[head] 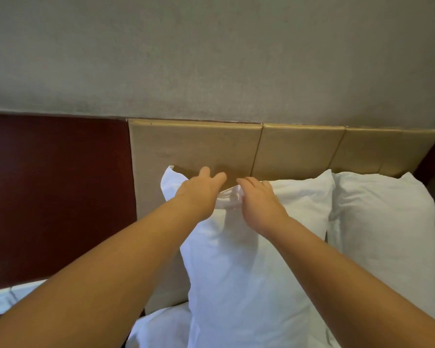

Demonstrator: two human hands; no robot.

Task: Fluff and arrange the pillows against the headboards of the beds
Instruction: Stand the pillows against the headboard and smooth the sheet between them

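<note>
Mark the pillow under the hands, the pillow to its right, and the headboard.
left pillow (236,272): head view, middle of its front face.
right pillow (387,234): head view, middle of its front face.
headboard (199,144): head view, bare leftmost tan panel.

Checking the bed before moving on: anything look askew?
The left pillow is bunched and wrinkled at its top edge between the left hand and right hand, its left corner flopping up against the headboard. The right pillow looks smooth.

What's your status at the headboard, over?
Left hand and right hand on top edge of near pillow, fabric bunched between. It stands upright at headboard. Second pillow beside it, nothing blocking.
</note>
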